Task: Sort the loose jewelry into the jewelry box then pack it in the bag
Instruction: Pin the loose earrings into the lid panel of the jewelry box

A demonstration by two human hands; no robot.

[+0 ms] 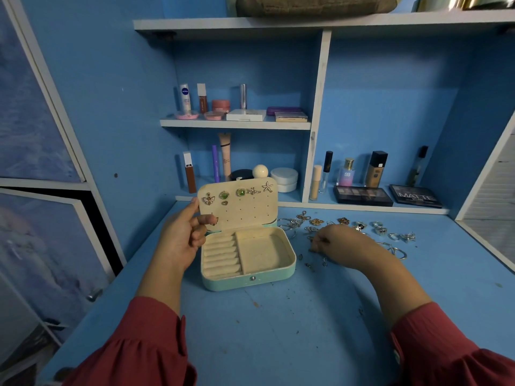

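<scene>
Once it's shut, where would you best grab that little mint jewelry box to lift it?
Probably across its short width, from above, thumb on the front wall and fingers on the back. The jewelry box is a low, flat, rounded rectangle, so a hand spans it there. Its lid now stands open, steadied by the left hand.

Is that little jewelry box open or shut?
Open. The box has its lid standing upright, earrings pinned inside it, and the left hand holds the lid's edge.
</scene>
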